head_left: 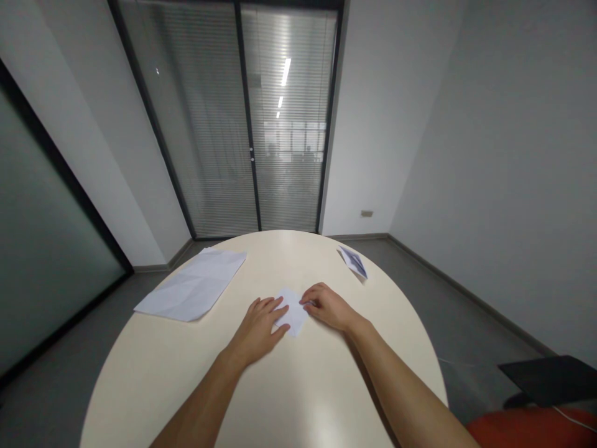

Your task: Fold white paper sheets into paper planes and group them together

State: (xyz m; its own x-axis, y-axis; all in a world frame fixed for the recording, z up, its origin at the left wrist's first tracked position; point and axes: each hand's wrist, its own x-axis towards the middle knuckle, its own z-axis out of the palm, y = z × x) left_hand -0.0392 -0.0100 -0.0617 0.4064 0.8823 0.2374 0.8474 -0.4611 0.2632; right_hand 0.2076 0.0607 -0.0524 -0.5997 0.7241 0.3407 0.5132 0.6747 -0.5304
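Note:
A small folded piece of white paper [293,306], turned with a corner toward me, lies on the round cream table [289,386] between my hands. My left hand [259,331] rests palm down at its left side, fingers spread and their tips on the paper. At the right corner, my right hand [329,308] has its thumb and fingers pinched together on the paper's edge. The curled fingers partly hide that corner.
Large creased white sheets [198,283] lie at the table's left edge. A folded paper with a dark printed picture [354,261] sits at the far right. Beside the table, at lower right, are a red chair [527,429] and a flat black object [555,379].

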